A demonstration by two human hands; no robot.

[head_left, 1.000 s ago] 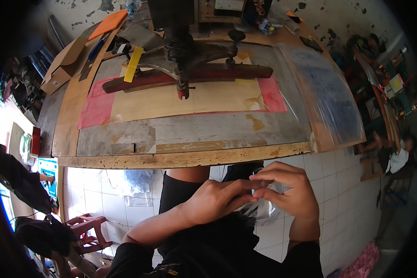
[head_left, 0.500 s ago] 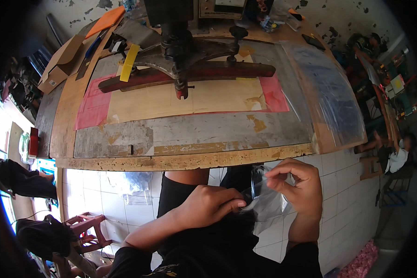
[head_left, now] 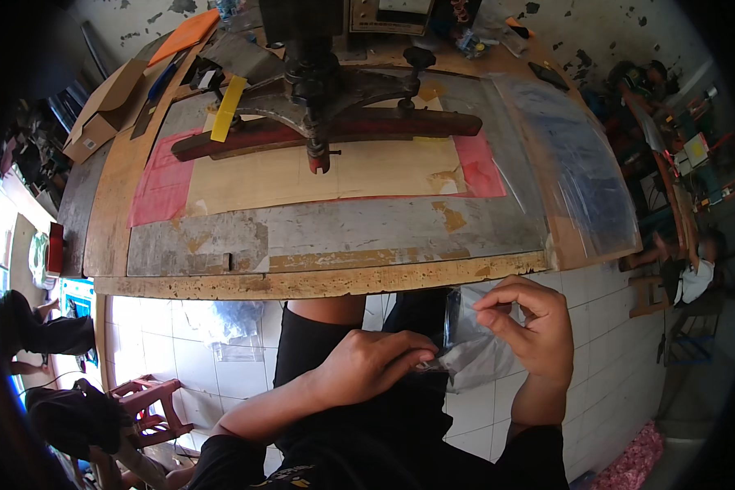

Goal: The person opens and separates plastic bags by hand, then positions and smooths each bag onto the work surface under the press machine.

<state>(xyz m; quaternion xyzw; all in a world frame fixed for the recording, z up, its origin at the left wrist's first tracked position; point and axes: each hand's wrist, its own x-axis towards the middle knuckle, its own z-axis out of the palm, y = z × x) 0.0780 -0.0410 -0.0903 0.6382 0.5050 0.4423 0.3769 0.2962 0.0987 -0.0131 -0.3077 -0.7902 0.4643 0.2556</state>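
Over my lap, in front of the table edge, hangs a thin clear plastic piece (head_left: 472,358), limp and creased; whether it is a bag or a sheet I cannot tell. My left hand (head_left: 367,367) pinches its left end between thumb and curled fingers. At its upper right, my right hand (head_left: 532,327) is closed in a pinch, with thumb and fingertips at the plastic's edge. The fingertips cover the exact grip on both sides.
A heavy press (head_left: 310,106) with a dark red bar stands over the worn metal table plate (head_left: 327,237). Clear plastic sheets (head_left: 584,171) lie on the right, an open cardboard box (head_left: 110,114) on the left. A red stool (head_left: 155,400) and other people are nearby.
My right hand has shifted slightly right and the plastic between my hands hangs a little differently. My left hand keeps its pinch. The view has shifted slightly.
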